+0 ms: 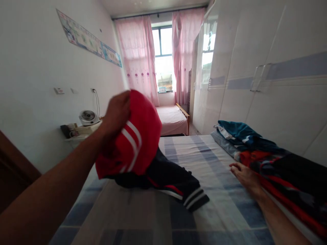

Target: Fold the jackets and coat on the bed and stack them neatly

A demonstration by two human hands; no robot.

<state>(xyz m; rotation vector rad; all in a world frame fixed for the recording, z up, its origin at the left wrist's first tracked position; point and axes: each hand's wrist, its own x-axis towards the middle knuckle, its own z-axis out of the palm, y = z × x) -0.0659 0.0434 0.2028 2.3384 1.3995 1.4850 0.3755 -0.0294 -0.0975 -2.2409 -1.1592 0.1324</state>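
My left hand (pixel 119 109) grips a red garment with white stripes (pixel 144 132) and holds it up above the bed, blurred by motion. From its lower side a dark navy sleeve (pixel 173 175) trails onto the sheet, its cuff banded in white; it looks like part of the same jacket. To the right, my right hand (pixel 242 175) is low over the bed with its fingers apart and nothing in them. Beside that hand lies a pile of clothes (pixel 258 153) in teal, orange, red and black.
Under everything is a bed with a blue and white checked sheet (pixel 212 170). A white wardrobe (pixel 242 68) stands along the right. A small fan (pixel 89 116) sits on a side table at left. Beyond are a second bed (pixel 171 119) and pink curtains (pixel 135 51).
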